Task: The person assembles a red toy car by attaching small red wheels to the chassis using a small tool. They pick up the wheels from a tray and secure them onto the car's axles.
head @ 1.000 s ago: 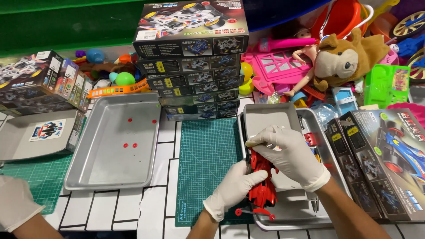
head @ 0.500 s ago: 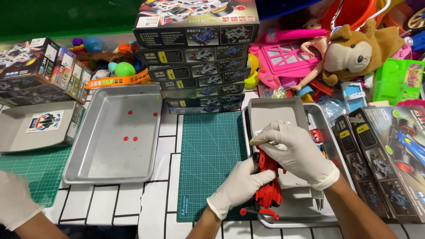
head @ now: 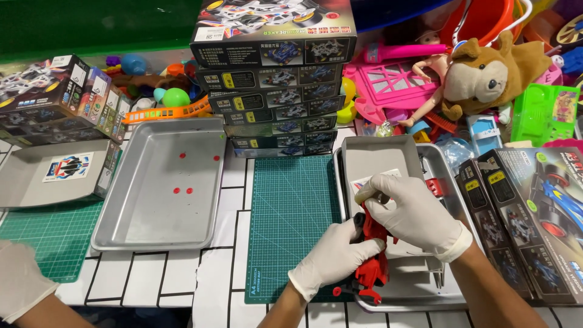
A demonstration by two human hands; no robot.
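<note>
At the bottom centre of the frame, a red toy car chassis (head: 371, 267) was held over the near end of a metal tray (head: 452, 291). The left hand (head: 333, 256), in a white glove, was wrapped around the chassis from the left side, grasping its middle. The right hand (head: 418, 214), gloved likewise, was pressed onto the upper end of the chassis, its fingers curled down over the part; what lay under the fingertips could not be made out. The chassis was judged to be light, stiff moulded plastic with thin projecting tabs and small wheels, likely to snap if twisted, and best gripped along its broad side walls rather than by the ends. At the lower left corner, another person's gloved hand (head: 21, 285) was seen above a green mat. A green cutting mat (head: 291, 218) lay left of the tray, and further left an empty-looking steel tray (head: 121, 234) carried a few small red pieces (head: 182, 190). Towards the top, a stack of model car boxes (head: 273, 79) stood, with a plush dog (head: 486, 73) at the upper right.
</note>
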